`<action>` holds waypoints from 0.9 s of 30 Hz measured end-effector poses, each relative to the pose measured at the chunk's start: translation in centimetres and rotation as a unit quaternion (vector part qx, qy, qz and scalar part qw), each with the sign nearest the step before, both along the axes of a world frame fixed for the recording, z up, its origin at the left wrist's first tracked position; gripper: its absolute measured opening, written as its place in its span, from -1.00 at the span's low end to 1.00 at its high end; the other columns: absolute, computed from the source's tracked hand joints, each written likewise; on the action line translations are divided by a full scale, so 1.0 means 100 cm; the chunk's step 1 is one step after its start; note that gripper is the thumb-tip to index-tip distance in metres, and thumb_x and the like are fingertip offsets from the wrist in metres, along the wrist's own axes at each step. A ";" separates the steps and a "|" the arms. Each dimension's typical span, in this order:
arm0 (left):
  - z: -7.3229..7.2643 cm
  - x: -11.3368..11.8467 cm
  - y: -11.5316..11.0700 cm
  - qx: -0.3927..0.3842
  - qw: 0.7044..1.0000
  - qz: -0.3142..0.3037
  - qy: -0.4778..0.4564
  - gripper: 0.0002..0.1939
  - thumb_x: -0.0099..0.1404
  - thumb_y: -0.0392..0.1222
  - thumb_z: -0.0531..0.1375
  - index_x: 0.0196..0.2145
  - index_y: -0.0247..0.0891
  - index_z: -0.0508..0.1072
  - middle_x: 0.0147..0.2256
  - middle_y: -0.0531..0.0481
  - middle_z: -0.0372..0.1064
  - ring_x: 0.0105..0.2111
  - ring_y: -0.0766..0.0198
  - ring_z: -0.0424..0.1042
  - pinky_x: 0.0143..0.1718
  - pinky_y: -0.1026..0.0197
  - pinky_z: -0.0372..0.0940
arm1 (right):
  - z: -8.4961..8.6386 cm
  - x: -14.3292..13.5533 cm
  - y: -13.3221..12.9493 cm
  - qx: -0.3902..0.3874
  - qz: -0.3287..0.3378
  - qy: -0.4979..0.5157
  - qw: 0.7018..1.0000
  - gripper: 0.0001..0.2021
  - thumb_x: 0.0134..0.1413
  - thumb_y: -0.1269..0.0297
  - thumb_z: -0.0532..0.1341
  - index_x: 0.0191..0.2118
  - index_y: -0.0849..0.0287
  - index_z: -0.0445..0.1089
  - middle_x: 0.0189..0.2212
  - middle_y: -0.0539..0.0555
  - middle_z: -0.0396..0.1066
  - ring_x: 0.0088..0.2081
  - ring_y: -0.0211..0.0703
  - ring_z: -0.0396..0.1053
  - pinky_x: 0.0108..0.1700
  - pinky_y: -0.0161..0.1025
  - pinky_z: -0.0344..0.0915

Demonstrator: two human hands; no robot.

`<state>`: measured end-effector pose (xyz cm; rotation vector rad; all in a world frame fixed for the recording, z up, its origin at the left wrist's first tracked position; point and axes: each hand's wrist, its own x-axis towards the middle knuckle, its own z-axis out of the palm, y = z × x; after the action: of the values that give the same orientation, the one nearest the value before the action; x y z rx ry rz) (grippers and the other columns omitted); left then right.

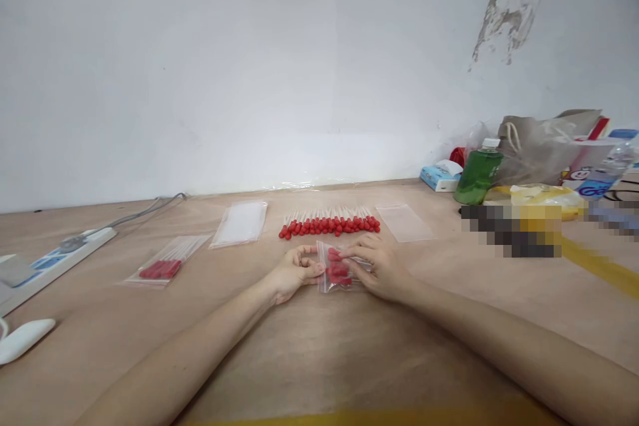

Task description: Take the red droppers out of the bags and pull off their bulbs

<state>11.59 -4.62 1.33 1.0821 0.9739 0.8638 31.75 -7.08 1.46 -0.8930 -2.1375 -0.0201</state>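
A clear zip bag point(327, 284) lies on the table between my hands, with several red-tipped sticks point(338, 271) inside it. My left hand point(294, 273) pinches the bag's left edge between thumb and fingers. From the right, my right hand point(382, 267) has its fingers closed on the bag, by the red tips. Just beyond my hands, a row of red-tipped white sticks point(329, 223) lies side by side, red ends toward me. A filled zip bag point(162, 269) rests at the left. Flat clear bags point(240, 223) lie behind it, and another clear bag point(404, 221) lies right of the row.
A white power strip point(74, 256) with a grey cable and a white plug point(27, 339) are at the left. At the right back stand a tissue pack point(440, 177), a green bottle point(478, 173) and a plastic bag point(532, 146). A wall rises behind the table.
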 end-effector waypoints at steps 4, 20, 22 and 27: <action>-0.002 -0.001 0.000 0.030 0.999 -0.040 -0.009 -0.48 -0.15 -0.29 0.39 -0.21 -0.36 0.31 -0.62 0.15 0.33 -0.55 0.41 0.37 -0.36 0.28 0.31 | 0.014 -0.010 0.018 0.035 0.088 -0.087 0.992 -0.72 0.04 0.49 0.06 -0.16 0.07 0.38 -0.24 0.09 0.34 -0.21 -0.19 0.21 -0.18 -0.20 0.13; 0.001 -0.005 -0.003 0.030 0.995 -0.092 -0.016 -0.59 -0.11 -0.20 0.37 -0.26 -0.36 0.46 -0.43 -0.02 0.45 -0.43 0.37 0.40 -0.29 0.30 0.26 | 0.001 -0.020 0.038 0.063 0.135 -0.096 0.984 -0.79 0.12 0.35 0.04 -0.35 0.06 0.42 -0.30 0.00 0.43 -0.20 -0.21 0.22 -0.10 -0.17 0.12; 0.001 -0.005 -0.003 0.005 0.995 -0.090 -0.034 -0.59 -0.11 -0.19 0.37 -0.25 -0.34 0.47 -0.34 -0.07 0.46 -0.35 0.30 0.43 -0.22 0.24 0.26 | -0.002 -0.021 0.037 0.056 0.129 -0.079 0.987 -0.79 0.12 0.39 0.02 -0.34 0.08 0.40 -0.30 0.01 0.42 -0.20 -0.21 0.21 -0.09 -0.17 0.12; 0.002 -0.002 -0.005 0.020 0.997 -0.079 -0.017 -0.67 -0.12 -0.20 0.36 -0.35 -0.35 0.49 -0.36 -0.05 0.46 -0.37 0.30 0.42 -0.23 0.22 0.28 | -0.005 -0.024 0.034 0.046 0.137 -0.092 0.985 -0.81 0.10 0.45 0.00 -0.35 0.14 0.34 -0.27 0.04 0.39 -0.20 -0.20 0.21 -0.11 -0.16 0.12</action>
<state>11.35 -5.09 1.52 1.1588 0.8343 0.7709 29.36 -3.65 1.00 -0.5553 -2.3956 -0.0641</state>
